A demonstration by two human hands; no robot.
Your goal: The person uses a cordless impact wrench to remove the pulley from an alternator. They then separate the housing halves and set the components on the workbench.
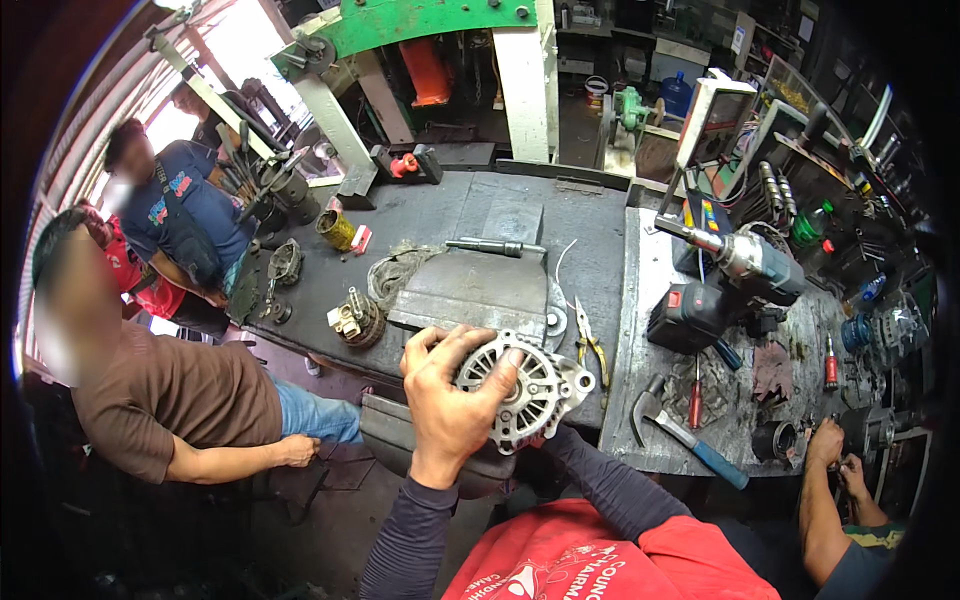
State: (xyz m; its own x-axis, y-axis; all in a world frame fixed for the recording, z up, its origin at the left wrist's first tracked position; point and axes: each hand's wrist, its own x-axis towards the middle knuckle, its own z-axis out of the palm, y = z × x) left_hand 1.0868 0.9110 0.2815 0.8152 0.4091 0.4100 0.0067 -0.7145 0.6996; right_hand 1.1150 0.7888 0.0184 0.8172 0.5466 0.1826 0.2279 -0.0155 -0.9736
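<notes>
The left hand (447,400) is gripping an alternator housing (525,390), a ribbed silver casting, at lower centre of the frame; the grip is closed over its top face, fingers spreading across the vent ribs. The right hand is sitting behind and under the housing and is not showing; only the dark sleeve (610,490) is reaching in from lower right, so its grip cannot be told. The housing is hanging at the near edge of the surface (480,215), seemingly partly over the drop.

Risks, as judged: the casting is looking heavy and one-handed from above, so a slipping grip could be sending it off the edge toward the lap or floor. Fingers are lying among the ribs, where pinching is possible if the part is rotating. Yellow-handled pliers (592,345) are lying just beside the housing and could be getting knocked off.

The surface is a dark, grimy metal bench carrying a hammer (680,430), a red-handled screwdriver (695,395), a power drill (735,258) at right, and a rotor part (355,318) at centre left. The room is a crowded workshop: a green press frame (430,25) is standing at top centre, a person in a brown shirt (170,400) is sitting at left, and another person's hands (835,455) are working at lower right
</notes>
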